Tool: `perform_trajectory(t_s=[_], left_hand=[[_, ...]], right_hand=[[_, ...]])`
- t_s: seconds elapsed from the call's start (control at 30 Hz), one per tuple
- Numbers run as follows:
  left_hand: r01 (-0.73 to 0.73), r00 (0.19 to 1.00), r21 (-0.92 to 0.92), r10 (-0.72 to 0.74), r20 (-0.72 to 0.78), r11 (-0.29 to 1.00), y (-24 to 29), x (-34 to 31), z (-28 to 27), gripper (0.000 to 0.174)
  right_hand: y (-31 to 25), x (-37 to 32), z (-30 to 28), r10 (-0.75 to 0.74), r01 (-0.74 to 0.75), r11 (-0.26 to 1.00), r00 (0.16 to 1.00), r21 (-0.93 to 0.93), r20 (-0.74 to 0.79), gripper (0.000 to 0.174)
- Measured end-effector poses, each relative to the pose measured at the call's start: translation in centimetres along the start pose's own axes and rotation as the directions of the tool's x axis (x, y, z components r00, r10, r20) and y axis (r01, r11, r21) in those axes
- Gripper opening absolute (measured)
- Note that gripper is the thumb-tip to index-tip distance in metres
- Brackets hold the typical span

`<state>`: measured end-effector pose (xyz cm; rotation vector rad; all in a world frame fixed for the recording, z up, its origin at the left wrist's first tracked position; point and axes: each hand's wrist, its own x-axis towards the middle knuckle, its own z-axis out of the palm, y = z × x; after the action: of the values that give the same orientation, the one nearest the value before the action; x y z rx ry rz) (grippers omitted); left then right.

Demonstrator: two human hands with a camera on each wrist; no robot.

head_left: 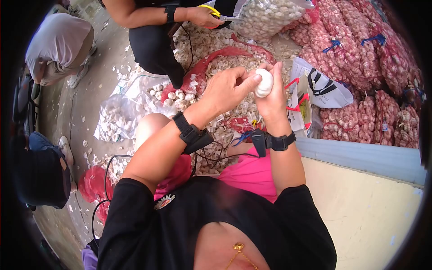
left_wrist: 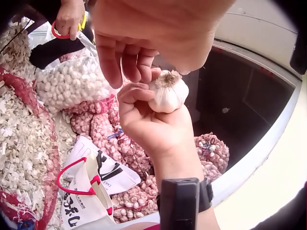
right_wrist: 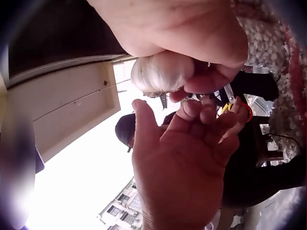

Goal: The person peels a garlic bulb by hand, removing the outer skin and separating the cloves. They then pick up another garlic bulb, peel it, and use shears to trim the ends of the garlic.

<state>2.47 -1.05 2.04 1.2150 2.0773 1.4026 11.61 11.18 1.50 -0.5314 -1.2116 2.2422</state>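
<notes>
A white garlic bulb (head_left: 263, 85) sits in my right hand (head_left: 274, 105), gripped between the fingers and palm. Its dry root end (left_wrist: 168, 79) faces my left hand in the left wrist view. My left hand (head_left: 227, 87) is right beside the bulb, thumb tip at its side in the head view. From the right wrist view, the left palm (right_wrist: 180, 167) shows with thumb and fingers loosely extended, the fingertips close to the right hand's fingers. Part of the bulb is hidden behind the right hand there.
Loose garlic skins (head_left: 220, 105) cover the floor ahead. Red net sacks of garlic (head_left: 346, 58) are piled at the right, beside a white paper bag (head_left: 324, 85). Another person's hand (head_left: 202, 17) holds yellow-handled scissors (head_left: 216, 13) near a clear bag of peeled bulbs (head_left: 265, 20).
</notes>
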Motion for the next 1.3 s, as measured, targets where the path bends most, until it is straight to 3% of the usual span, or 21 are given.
perform_trajectory(t_s=[0.03,0.07,0.13,0.17,0.23,0.37,0.47,0.5,0.53,0.57,0.6,0.63,0.7,0.77,0.83,0.87,0.93,1.03,1.17,1.23,1.3], left_hand=[[0.03,0.999,-0.024,-0.029,0.027,0.999,0.0,0.1,0.2,0.048],[0.031,0.999,-0.024,-0.03,0.028,0.999,-0.2,0.2,0.5,0.048],[-0.016,0.997,-0.158,0.003,-0.079,0.987,-0.7,0.2,0.9,0.044],[-0.015,0.997,-0.158,0.002,-0.08,0.987,-0.8,0.2,1.1,0.044],[-0.08,0.985,-0.024,0.075,-0.158,0.996,-0.8,0.0,1.2,0.037],[-0.041,0.989,-0.009,0.039,-0.14,0.999,-0.7,0.1,1.1,0.034],[-0.108,0.98,0.088,0.121,-0.159,0.99,-0.5,-0.1,1.1,0.029],[-0.213,0.955,0.132,0.235,-0.179,0.968,-0.3,-0.1,1.0,0.027],[-0.315,0.918,0.178,0.347,-0.194,0.932,-0.1,0.0,1.0,0.025],[-0.319,0.917,0.177,0.35,-0.193,0.931,0.1,0.0,1.0,0.025],[-0.423,0.874,0.167,0.45,-0.185,0.891,0.1,0.0,0.9,0.022],[-0.521,0.82,0.159,0.544,-0.179,0.839,0.2,-0.1,0.8,0.02],[-0.519,0.831,0.154,0.538,-0.14,0.841,0.4,-0.6,0.7,0.02],[-0.519,0.84,0.143,0.534,-0.098,0.843,0.5,-0.9,0.7,0.021],[-0.333,0.921,0.122,0.35,-0.169,0.935,0.6,-1.0,0.6,0.019],[-0.333,0.921,0.122,0.35,-0.17,0.935,0.8,-0.8,0.5,0.019],[-0.224,0.938,-0.048,0.202,-0.282,0.973,1.4,-0.2,0.4,0.018],[-0.336,0.919,-0.122,0.296,-0.26,0.934,0.1,0.5,0.6,0.015],[-0.27,0.957,-0.19,0.242,-0.158,0.944,-0.8,0.7,0.1,0.015],[-0.239,0.965,-0.242,0.202,-0.166,0.94,-1.1,0.8,-0.1,0.013],[-0.213,0.972,-0.278,0.175,-0.156,0.937,-1.1,0.6,0.0,0.011]], right_hand=[[0.3,-0.1,0.4,0.001,-0.001,1.0,1.0,0.001,0.0,0.053],[0.6,-0.2,0.9,-0.106,0.106,0.99,0.994,-0.092,0.0,0.053],[0.9,-0.3,1.3,-0.241,0.236,0.944,0.971,-0.232,0.01,0.054],[0.9,-0.5,1.2,-0.239,0.235,0.944,0.971,-0.232,0.011,0.054],[0.9,-0.8,1.1,-0.286,0.282,0.86,0.957,-0.426,0.056,0.047],[0.7,-0.9,1.8,-0.268,0.26,0.844,0.962,-0.47,0.05,0.037],[0.0,-0.7,1.0,0.157,-0.157,0.988,0.988,0.011,-0.012,0.023],[-0.2,-0.6,0.9,0.154,-0.154,0.988,0.988,0.011,-0.01,0.023],[-0.3,-0.3,0.7,0.277,-0.271,0.948,0.961,0.169,-0.015,0.024],[-0.5,0.0,0.4,0.394,-0.373,0.87,0.919,0.323,-0.002,0.024],[-0.5,0.5,0.0,0.42,-0.455,0.8,0.89,0.39,0.177,0.03],[-0.2,0.6,-0.2,0.419,-0.454,0.801,0.891,0.39,0.177,0.03],[0.3,0.7,0.5,0.426,-0.349,0.848,0.897,0.399,-0.122,0.037],[0.4,0.7,-0.1,0.418,-0.341,0.849,0.901,0.404,-0.118,0.047],[0.0,0.7,0.0,0.451,-0.355,0.821,0.883,0.447,-0.126,0.055],[0.0,0.7,-0.4,0.452,-0.356,0.821,0.883,0.447,-0.125,0.055],[-0.2,0.4,-1.4,0.389,-0.483,0.78,0.872,0.397,0.297,0.06],[-0.4,0.2,-1.3,0.396,-0.533,0.767,0.831,0.357,0.39,0.061],[-1.2,0.1,-0.3,0.434,-0.565,0.778,0.8,0.275,0.414,0.057],[-1.2,-0.3,0.6,0.458,-0.487,0.861,0.867,0.144,0.195,0.049],[-0.8,0.0,0.0,0.449,-0.486,0.856,0.867,0.174,0.216,0.045]])
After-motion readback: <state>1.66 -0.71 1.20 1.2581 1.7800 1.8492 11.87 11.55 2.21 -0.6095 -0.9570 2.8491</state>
